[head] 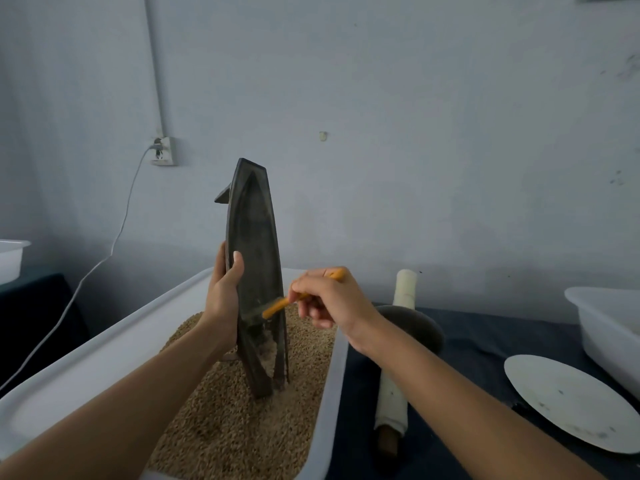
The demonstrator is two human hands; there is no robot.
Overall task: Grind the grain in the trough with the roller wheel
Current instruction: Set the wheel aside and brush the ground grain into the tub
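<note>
Plainly, a big white tub (pixel 104 344) fills the lower left, its floor covered with brown grain (pixel 221 424). Standing on end in that grain is the dark boat-shaped trough (pixel 254 237), its pointed top reaching up against the wall and its lower tip sunk among the kernels, with a little pale ground meal clinging inside near the bottom. To the right, on a dark cloth-covered table (pixel 478 344), the roller wheel (pixel 410 323) lies apart from the trough: a dark disc on an axle whose handles are wrapped in white cloth. Farther right sit a white basin (pixel 606 323) and, nearer the camera, a white plate (pixel 568 403). Another white container (pixel 10 258) shows at the left edge. A white cable (pixel 100 261) runs down from a wall socket (pixel 162 151). The left hand (pixel 223 292) grips the trough's left rim, thumb curled over its inner edge. The right hand (pixel 329 299) pinches the orange handle of a small brush (pixel 277 306), whose bristle end touches the trough's inner face just above the meal.
</note>
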